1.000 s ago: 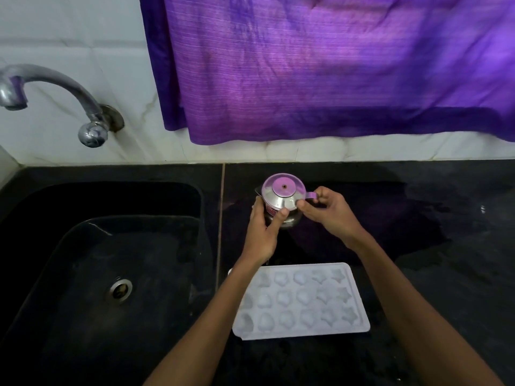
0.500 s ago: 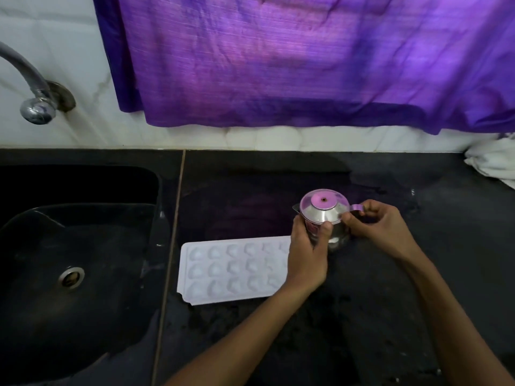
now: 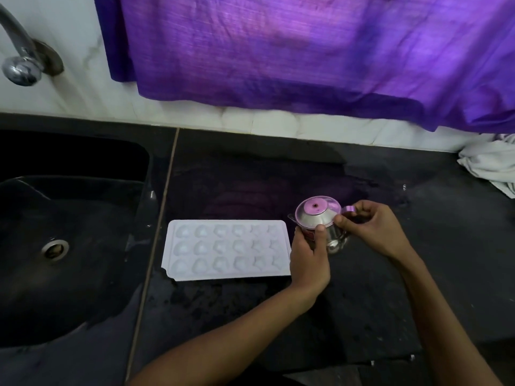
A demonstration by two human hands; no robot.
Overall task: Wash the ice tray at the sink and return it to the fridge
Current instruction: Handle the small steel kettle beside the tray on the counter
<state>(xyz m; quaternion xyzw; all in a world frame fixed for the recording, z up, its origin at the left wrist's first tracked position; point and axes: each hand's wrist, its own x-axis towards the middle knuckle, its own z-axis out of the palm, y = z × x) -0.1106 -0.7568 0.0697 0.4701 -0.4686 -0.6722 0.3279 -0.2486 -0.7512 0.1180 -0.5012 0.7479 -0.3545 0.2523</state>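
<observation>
White plastic, the ice tray (image 3: 227, 249) is laid flat on the black counter (image 3: 376, 302), close to the counter's edge along the sink (image 3: 69, 246), presumably kept within reach of the basin for washing. Just beside its right end, a small steel pot (image 3: 320, 221) with a pink lid is steadied by the left hand (image 3: 309, 260), curled round its body, while its handle is pinched by the right hand (image 3: 370, 229), likely so it can be opened or tipped.
</observation>
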